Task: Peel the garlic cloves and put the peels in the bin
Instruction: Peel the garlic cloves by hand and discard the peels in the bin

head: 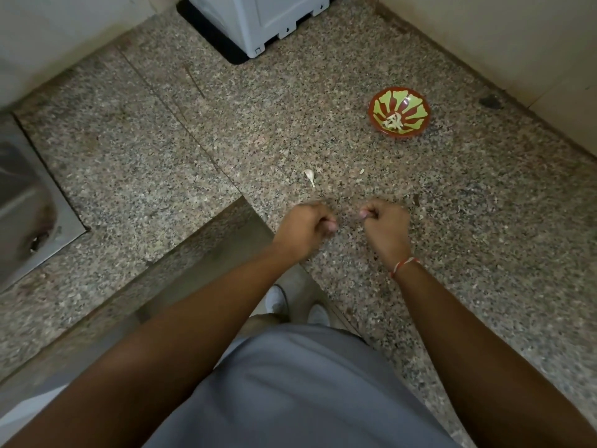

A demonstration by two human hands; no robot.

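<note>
One unpeeled garlic clove (pixel 309 176) lies on the speckled granite counter (pixel 452 221), a little beyond my hands. A small scrap of peel (pixel 361 171) lies to its right. Farther back on the right stands a red and green bowl (pixel 399 115) with several peeled cloves at its bottom. My left hand (pixel 305 229) and my right hand (pixel 386 226) hover close together over the counter's front, both with fingers curled tight. I see nothing between the fingers of either hand; the palms are hidden.
A steel sink (pixel 29 205) is set into the counter at the left. A white appliance (pixel 258 21) stands at the back against the wall. Walls close the counter at the back and right. My white shoes (pixel 277 300) show on the floor below the counter edge.
</note>
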